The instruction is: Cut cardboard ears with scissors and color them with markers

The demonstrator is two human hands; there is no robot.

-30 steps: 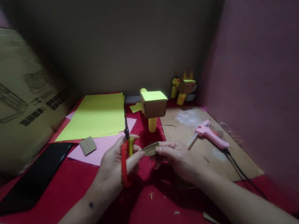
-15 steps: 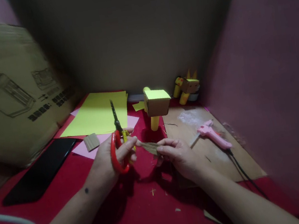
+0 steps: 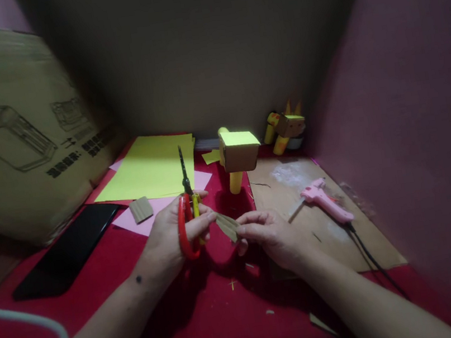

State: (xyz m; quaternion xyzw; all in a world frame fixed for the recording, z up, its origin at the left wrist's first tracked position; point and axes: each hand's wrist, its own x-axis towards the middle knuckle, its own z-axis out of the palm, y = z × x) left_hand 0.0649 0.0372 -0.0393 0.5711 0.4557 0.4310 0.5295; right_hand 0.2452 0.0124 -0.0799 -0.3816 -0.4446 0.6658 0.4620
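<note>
Red cloth [image 3: 198,325] underneath; in left hand [image 3: 168,237], clasping scissors [image 3: 187,186], blades pointing away; in right hand [image 3: 271,234], pinching small corrugated piece [image 3: 228,227], between both hands, about equally near each, long axis slanting rightward and nearer.

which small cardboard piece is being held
The ridged piece between left hand and right hand; the squarish piece lies on pink paper, the narrow sliver on red tabletop.
</note>
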